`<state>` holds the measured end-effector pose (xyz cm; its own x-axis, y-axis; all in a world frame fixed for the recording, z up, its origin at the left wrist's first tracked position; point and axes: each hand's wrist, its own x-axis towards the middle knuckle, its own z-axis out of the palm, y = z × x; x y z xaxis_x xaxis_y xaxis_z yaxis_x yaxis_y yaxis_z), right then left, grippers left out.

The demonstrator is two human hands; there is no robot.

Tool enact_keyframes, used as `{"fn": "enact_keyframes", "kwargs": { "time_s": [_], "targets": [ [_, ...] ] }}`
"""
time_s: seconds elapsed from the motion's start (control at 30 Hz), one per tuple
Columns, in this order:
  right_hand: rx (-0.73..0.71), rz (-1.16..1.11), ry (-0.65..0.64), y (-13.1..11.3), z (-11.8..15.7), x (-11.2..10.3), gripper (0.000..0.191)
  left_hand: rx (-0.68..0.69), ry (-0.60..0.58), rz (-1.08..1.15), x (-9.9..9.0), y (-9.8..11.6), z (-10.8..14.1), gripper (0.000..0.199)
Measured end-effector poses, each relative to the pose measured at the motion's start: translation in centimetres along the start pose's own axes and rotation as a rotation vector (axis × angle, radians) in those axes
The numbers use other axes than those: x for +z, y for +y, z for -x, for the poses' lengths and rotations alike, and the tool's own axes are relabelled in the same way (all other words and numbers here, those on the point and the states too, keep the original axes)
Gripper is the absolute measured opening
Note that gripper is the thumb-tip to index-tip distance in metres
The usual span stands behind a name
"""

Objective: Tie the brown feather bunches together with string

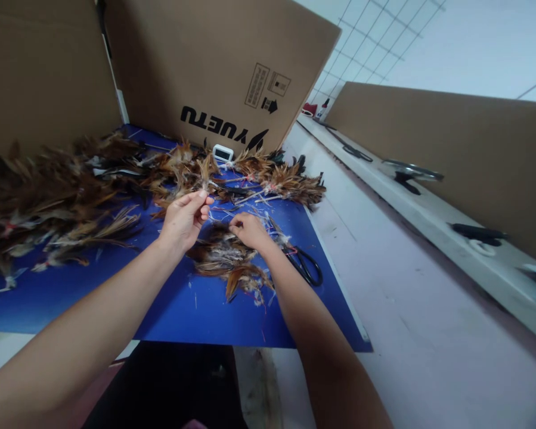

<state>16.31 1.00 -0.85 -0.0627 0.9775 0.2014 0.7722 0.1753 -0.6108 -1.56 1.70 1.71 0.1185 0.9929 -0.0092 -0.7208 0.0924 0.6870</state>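
My left hand point(183, 219) is raised over the blue table mat, thumb and fingers pinched on a small brown feather point(205, 173) that points up. To its right, my right hand point(248, 230) hovers low with its fingertips pressed together; whatever they hold, if anything, is too small to make out. Below and between the hands lies a loose pile of brown and grey feathers point(225, 259). Black-handled scissors point(307, 266) rest beside my right wrist, their blades partly among the feathers.
Brown feather bunches point(48, 190) cover the left of the blue mat point(196, 313). More tied bunches point(294, 185) lie at the back right, near a small white digital display point(223, 153). A large cardboard box point(196, 59) stands behind. Along the right runs a ledge point(411, 208) with tools.
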Motion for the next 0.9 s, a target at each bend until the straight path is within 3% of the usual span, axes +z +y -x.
{"fn": "enact_keyframes", "kwargs": {
  "time_s": [0.17,0.33,0.47,0.9],
  "targets": [
    [0.058,-0.182,0.113,0.2,1.2,-0.7,0.012,-0.053,-0.008,-0.046,0.2,-0.1,0.4,0.013],
    [0.196,-0.723,0.252,-0.1,2.6,-2.1,0.025,-0.084,-0.027,-0.111,0.5,-0.4,0.9,0.018],
    [0.224,-0.945,0.265,-0.2,3.5,-2.7,0.029,-0.11,-0.062,-0.189,0.4,-1.1,1.1,0.023],
    [0.139,-1.074,0.335,-1.2,4.5,-2.8,0.032,-0.258,-0.2,-0.344,0.7,-2.3,2.5,0.027]
  ]
}}
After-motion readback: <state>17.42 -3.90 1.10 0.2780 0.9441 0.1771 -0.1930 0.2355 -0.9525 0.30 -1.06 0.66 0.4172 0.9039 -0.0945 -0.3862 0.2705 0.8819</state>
